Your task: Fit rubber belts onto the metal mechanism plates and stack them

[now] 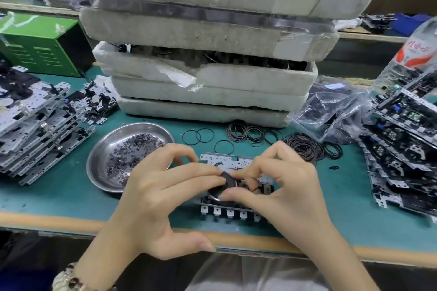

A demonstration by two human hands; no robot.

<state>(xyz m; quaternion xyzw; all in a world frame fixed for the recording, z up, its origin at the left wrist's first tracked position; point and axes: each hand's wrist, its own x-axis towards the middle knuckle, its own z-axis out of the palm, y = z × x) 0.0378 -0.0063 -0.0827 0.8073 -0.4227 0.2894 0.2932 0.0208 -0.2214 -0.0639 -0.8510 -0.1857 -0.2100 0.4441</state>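
Note:
A metal mechanism plate (pixel 222 159) lies on the green mat near the front edge, mostly covered by my hands. My left hand (pixel 163 186) and my right hand (pixel 281 184) meet over its middle, fingertips pinching a black round flywheel part (pixel 225 179) and a thin belt at it. Loose rubber belts (pixel 305 146) lie in piles just behind the plate, with single rings (pixel 198 137) to their left. Stacked plates (pixel 37 130) stand at the left, and another stack (pixel 406 149) at the right.
A steel bowl (pixel 127 156) of small black washers sits left of the plate. Stacked foam trays (pixel 212 54) fill the back centre. A green metal box (pixel 40 42) is at back left, bags of belts (pixel 331 111) and a plastic bottle (pixel 416 47) at right.

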